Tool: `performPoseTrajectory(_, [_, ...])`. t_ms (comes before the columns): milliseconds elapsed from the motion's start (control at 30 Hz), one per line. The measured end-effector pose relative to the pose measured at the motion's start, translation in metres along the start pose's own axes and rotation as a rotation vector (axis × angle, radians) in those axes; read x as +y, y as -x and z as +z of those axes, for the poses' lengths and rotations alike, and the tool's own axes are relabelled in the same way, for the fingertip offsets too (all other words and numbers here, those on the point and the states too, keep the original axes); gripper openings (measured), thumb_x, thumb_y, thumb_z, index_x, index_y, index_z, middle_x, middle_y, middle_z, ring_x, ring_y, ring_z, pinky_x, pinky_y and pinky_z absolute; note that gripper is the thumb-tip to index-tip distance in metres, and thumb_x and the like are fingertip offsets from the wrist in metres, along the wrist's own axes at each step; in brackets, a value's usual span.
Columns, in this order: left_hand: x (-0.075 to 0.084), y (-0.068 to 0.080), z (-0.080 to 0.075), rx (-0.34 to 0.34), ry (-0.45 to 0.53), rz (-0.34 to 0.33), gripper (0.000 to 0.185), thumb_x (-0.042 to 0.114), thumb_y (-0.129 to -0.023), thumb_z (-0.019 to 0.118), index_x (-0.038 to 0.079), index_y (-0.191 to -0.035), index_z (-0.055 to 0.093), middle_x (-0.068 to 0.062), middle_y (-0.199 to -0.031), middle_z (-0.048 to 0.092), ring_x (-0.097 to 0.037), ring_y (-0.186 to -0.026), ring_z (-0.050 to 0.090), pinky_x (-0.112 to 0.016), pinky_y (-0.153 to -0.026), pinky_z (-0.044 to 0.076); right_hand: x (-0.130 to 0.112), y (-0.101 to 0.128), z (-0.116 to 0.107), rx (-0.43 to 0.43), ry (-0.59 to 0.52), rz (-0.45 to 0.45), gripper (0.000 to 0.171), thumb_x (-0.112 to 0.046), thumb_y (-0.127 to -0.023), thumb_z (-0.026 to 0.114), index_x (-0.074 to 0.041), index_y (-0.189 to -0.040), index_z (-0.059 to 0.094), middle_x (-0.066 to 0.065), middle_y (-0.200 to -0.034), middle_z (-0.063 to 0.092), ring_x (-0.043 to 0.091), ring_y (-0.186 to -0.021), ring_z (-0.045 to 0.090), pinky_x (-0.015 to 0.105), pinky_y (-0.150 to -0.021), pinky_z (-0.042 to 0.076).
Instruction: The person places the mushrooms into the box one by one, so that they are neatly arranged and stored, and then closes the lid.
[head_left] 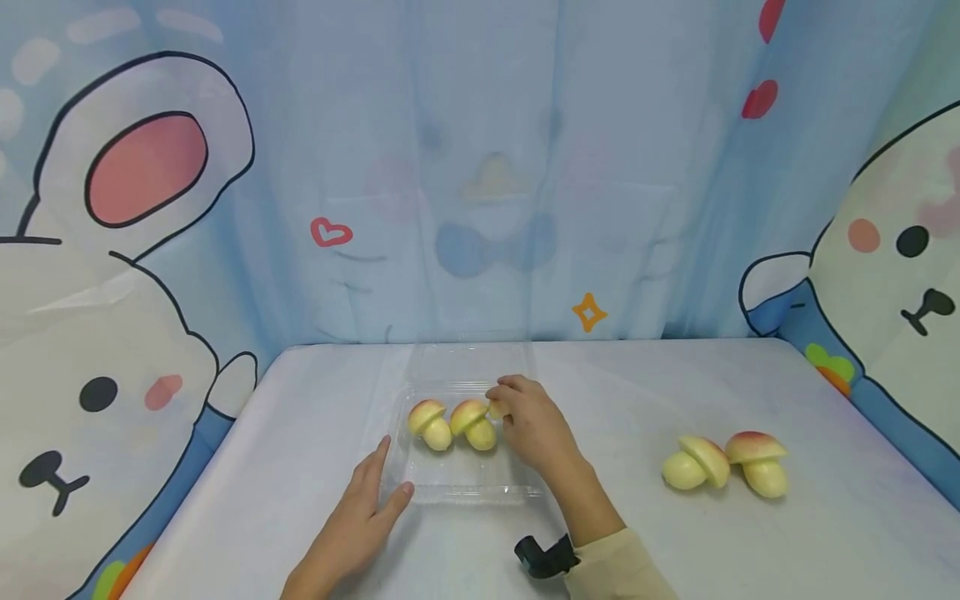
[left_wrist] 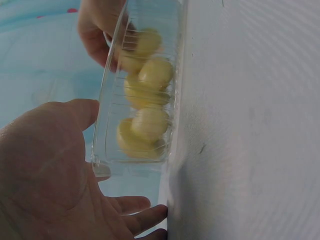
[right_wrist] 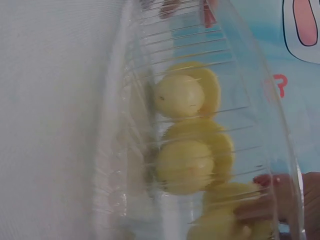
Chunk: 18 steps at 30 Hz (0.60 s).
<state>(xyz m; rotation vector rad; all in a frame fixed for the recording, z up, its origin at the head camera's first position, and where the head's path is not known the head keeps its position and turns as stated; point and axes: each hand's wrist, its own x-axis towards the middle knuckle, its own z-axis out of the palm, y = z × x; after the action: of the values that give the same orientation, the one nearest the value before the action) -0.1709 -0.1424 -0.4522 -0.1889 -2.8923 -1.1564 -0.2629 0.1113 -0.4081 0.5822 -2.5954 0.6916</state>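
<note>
From the head view, the right hand (head_left: 536, 429) reaches into the clear tray (head_left: 465, 487), fingertips pinching a third mushroom (head_left: 496, 408) just beside the two mushrooms (head_left: 453, 425) already lying in it. The left hand (head_left: 360, 512) rests open against the tray's near left corner, fingers straight, thumb at the front rim. To do this well, I judge the piece should go down beside its neighbour without nudging it while the left hand steadies the tray. Two more mushrooms (head_left: 726, 468) lie well apart, out beyond the right wrist, with nothing between

The left wrist view shows the palm (left_wrist: 45, 175) relaxed, fingers wide, beside the tray wall (left_wrist: 107, 125)

The right wrist view shows fingertips (right_wrist: 272, 202) closed on the piece (right_wrist: 225, 215), next to the stacked ones (right_wrist: 187, 165)
</note>
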Motion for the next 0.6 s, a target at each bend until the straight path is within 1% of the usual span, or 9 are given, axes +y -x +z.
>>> performPoseTrajectory(233, [-0.0016,0.0001,0.0,-0.01,0.017,-0.001,0.076,0.057,-0.093,0.043,0.024,-0.151,0.009,-0.014,-0.15,0.021,-0.035,-0.135,0.025,-0.06,-0.103,0.025,-0.0011,0.0023,0.0036,-0.016,0.031,0.012,0.04,0.009,-0.075,0.064,-0.012,-0.109,0.068,0.007,-0.122,0.056,0.028,-0.116,0.051,0.041,-0.089,0.047])
performPoseTrajectory(333, [-0.0013,0.0003,-0.0003,-0.012,0.016,-0.005,0.076,0.058,-0.093,0.043,0.024,-0.152,0.008,-0.014,-0.15,0.021,-0.035,-0.135,0.025,-0.06,-0.102,0.024,-0.0016,0.0025,0.0045,-0.019,0.039,0.019,0.04,0.009,-0.075,0.064,-0.012,-0.109,0.067,0.006,-0.121,0.056,0.028,-0.115,0.051,0.041,-0.087,0.047])
performPoseTrajectory(467, [-0.0002,0.0008,-0.0003,-0.006,0.013,-0.008,0.076,0.058,-0.093,0.043,0.024,-0.151,0.009,-0.014,-0.15,0.021,-0.035,-0.136,0.024,-0.059,-0.103,0.024,-0.0012,0.0023,0.0059,0.008,0.041,0.003,0.04,0.01,-0.074,0.063,-0.012,-0.106,0.068,0.004,-0.116,0.058,0.026,-0.112,0.052,0.04,-0.087,0.047])
performPoseTrajectory(600, [-0.0001,0.0012,-0.0002,0.003,0.014,0.003,0.075,0.057,-0.093,0.043,0.024,-0.152,0.01,-0.013,-0.15,0.021,-0.034,-0.136,0.024,-0.058,-0.104,0.024,-0.0004,0.0023,0.008,0.042,0.079,-0.013,0.038,0.009,-0.073,0.064,-0.012,-0.103,0.068,0.004,-0.112,0.059,0.026,-0.108,0.054,0.044,-0.082,0.048])
